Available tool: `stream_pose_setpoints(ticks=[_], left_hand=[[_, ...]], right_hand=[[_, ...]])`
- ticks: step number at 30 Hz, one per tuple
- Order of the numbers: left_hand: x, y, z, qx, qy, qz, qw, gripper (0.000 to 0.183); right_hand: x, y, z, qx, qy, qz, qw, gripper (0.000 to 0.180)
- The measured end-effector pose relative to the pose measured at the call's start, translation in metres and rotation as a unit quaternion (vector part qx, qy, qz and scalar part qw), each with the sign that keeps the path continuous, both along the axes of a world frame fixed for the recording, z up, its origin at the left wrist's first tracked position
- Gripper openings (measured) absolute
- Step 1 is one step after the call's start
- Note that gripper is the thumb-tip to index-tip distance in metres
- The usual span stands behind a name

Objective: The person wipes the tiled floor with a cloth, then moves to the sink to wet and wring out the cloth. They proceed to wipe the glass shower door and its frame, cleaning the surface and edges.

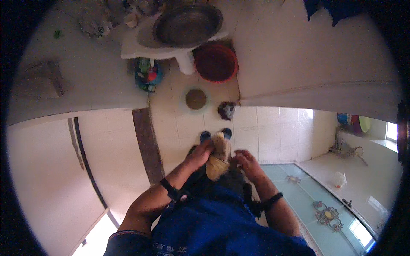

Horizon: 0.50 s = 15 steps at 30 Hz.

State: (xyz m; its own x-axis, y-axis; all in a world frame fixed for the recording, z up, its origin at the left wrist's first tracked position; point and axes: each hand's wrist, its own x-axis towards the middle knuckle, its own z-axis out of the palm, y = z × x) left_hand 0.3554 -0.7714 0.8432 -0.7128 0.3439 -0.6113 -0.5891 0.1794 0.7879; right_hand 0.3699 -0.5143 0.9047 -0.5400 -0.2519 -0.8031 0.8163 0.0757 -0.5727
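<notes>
My left hand (202, 153) grips the side of a tan, shoe-like item (217, 167), held in front of my body above my feet. Its far part is paler and looks fuzzy, with a whitish tip; blur hides its exact kind. To the right of it, my right hand (246, 163) hangs with bent fingers, close to the item but apparently apart from it. Blur and the hand's angle conceal whether anything is between those fingers. Beyond the item, two dark shoes (205, 137) on my feet stand on the tiled floor (179, 128).
Ahead is a pedestal washbasin (134, 46) with a round dark basin (189, 25) on it. Below stand a red tub (236, 65) and a blue container (138, 78) of bottles. A round brown object (196, 99) and a dark crumpled item (226, 110) lie on the floor.
</notes>
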Motion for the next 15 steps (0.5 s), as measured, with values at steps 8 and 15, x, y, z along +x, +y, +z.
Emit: stream_pose_setpoints(ticks=[8, 15], left_hand=[[-0.058, -0.031, 0.026, 0.267, -0.147, 0.121, 0.945, 0.054], [-0.122, -0.166, -0.004, -0.035, 0.018, 0.062, 0.997, 0.045]], right_hand=[[-0.067, -0.056, -0.015, -0.07, -0.001, -0.015, 0.997, 0.046], [-0.143, -0.15, -0.01, -0.033, 0.045, -0.116, 0.992, 0.04]])
